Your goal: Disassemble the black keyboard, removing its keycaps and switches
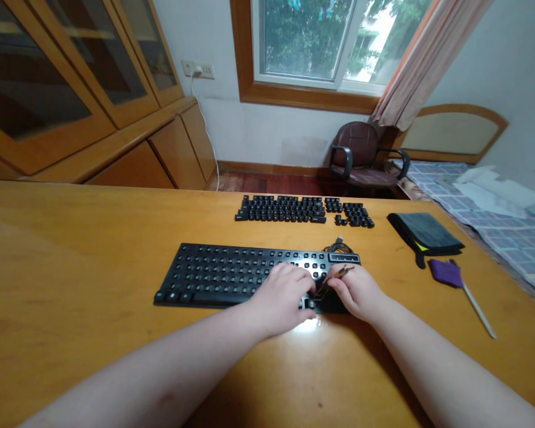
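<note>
A black keyboard (223,270) lies on the wooden table, most of its keycaps off and the switches bare. A few caps remain along its bottom row, among them a black keycap (311,304) near my hands. My left hand (282,297) bends over the keyboard's lower right part, fingers on top and thumb at the front edge, gripping it around that keycap. Closed in my right hand (354,291) is a thin wire keycap puller (339,273), its wires reaching down beside the left fingertips. Exactly where the wire ends touch is hidden.
Loose black keycaps (280,209) lie in keyboard order behind the keyboard. A coiled cable (339,246) sits at its back right. To the right are a dark folded cloth (425,232) and a purple-headed brush-like tool (446,273). A chair (361,154) stands beyond the table.
</note>
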